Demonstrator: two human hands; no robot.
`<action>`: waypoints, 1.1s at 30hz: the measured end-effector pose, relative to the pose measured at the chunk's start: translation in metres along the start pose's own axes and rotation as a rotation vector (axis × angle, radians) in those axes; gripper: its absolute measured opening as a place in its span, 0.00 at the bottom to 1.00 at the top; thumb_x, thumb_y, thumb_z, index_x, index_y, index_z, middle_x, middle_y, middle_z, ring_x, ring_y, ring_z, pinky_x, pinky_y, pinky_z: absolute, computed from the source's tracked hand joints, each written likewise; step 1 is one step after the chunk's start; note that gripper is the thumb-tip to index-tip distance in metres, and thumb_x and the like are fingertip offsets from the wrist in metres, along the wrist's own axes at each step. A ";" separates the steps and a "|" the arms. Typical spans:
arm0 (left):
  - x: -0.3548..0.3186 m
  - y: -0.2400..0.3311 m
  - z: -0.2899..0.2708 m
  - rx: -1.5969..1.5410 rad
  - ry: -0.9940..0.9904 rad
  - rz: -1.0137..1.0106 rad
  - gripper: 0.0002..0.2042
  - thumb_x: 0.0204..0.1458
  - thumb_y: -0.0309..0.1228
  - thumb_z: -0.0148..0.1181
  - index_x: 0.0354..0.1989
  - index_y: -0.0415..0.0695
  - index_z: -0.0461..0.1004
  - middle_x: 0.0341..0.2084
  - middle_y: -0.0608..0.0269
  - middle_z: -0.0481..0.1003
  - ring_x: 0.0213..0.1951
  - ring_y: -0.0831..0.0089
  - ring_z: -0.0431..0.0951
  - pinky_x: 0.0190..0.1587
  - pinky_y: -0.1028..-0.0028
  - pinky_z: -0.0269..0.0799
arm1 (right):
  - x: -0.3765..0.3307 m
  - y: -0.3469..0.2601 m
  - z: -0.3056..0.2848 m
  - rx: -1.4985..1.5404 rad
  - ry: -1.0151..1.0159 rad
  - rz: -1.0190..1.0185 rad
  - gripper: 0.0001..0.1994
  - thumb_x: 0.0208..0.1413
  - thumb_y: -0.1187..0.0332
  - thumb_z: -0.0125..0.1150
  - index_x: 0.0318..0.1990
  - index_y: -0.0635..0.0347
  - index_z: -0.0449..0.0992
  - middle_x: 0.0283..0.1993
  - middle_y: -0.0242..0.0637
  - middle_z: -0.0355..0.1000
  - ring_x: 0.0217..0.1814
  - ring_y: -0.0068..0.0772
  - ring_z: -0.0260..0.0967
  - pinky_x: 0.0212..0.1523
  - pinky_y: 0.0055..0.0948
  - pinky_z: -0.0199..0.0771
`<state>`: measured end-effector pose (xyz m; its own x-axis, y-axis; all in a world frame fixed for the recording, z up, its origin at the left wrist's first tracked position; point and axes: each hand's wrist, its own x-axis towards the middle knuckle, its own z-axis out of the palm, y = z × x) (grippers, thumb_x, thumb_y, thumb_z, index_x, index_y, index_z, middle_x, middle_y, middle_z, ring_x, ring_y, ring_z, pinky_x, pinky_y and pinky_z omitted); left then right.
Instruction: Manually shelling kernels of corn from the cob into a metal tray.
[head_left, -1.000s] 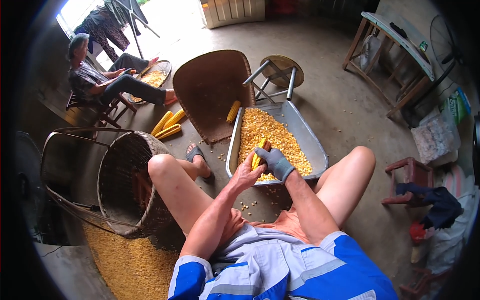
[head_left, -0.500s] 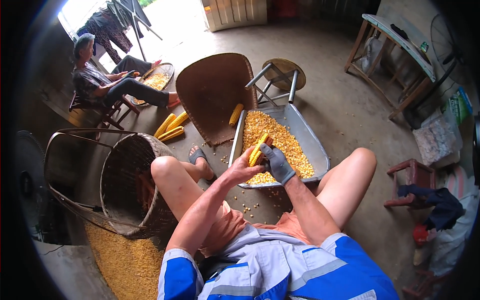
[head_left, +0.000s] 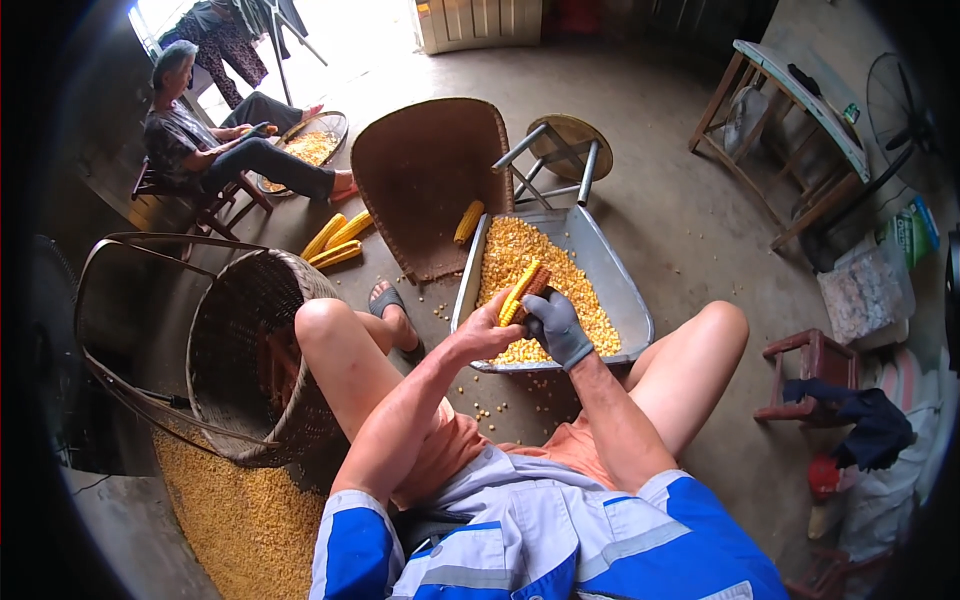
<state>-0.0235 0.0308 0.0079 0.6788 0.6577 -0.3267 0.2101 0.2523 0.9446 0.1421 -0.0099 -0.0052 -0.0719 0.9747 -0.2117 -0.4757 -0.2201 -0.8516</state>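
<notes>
My bare left hand (head_left: 486, 332) is closed round a yellow ear of corn (head_left: 516, 292), held upright and slightly tilted. Pressed against its right side is a reddish-brown corncob (head_left: 538, 282), gripped by my right hand (head_left: 562, 330) in a grey glove. Both hands are over the near part of a grey metal tub (head_left: 632, 285). Loose yellow corn kernels (head_left: 535, 245) cover much of its bottom. My fingers hide the lower ends of the ear and the cob.
A tilted woven scoop basket (head_left: 425, 170), holding one corn ear (head_left: 468, 221), and a tipped stool (head_left: 570, 150) stand beyond. Left are several corn ears (head_left: 338, 240), a wicker basket (head_left: 245, 290) with bare cobs and a kernel heap (head_left: 240, 520). A seated person (head_left: 205, 140) handles corn farther back.
My right hand and the corncob have shifted slightly against the corn ear, and more of the cob shows. Both hands keep their hold. The whole view has moved a little.
</notes>
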 end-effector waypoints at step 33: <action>0.013 -0.021 0.012 0.109 0.102 0.296 0.32 0.49 0.27 0.60 0.62 0.43 0.53 0.35 0.62 0.71 0.32 0.77 0.71 0.34 0.76 0.70 | 0.018 0.017 -0.003 0.071 0.370 0.036 0.14 0.53 0.65 0.62 0.41 0.63 0.70 0.34 0.35 0.72 0.30 0.27 0.72 0.29 0.25 0.75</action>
<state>-0.0104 0.0251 -0.0158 0.6487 0.7603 -0.0339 0.0920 -0.0340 0.9952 0.1355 0.0037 -0.0245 0.2259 0.8831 -0.4112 -0.5396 -0.2380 -0.8076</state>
